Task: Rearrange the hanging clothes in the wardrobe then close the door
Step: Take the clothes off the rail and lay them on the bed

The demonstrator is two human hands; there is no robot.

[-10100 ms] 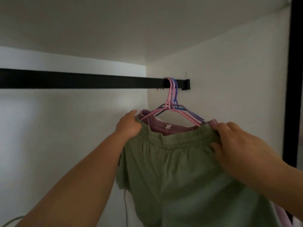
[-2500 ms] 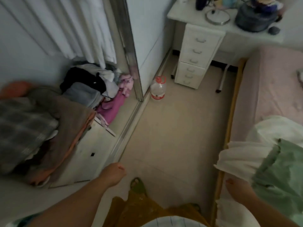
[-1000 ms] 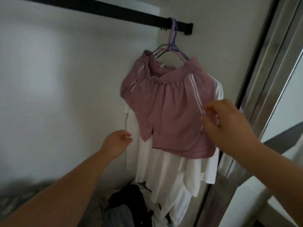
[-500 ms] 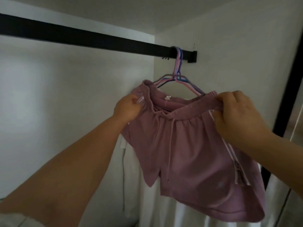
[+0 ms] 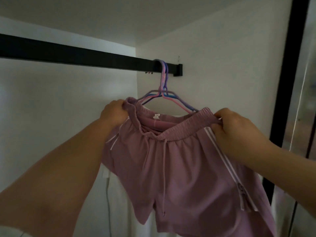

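Left hand [image 5: 113, 112] and right hand [image 5: 234, 129] pinching pink shorts [image 5: 179, 165] waistband, hangers [image 5: 164, 98] on wardrobe rail [image 5: 77, 57]

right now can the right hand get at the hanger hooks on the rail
Probably yes: the right hand grips the pink shorts waistband just below the hangers, and nothing blocks the path up to the rail, though it must let go first.
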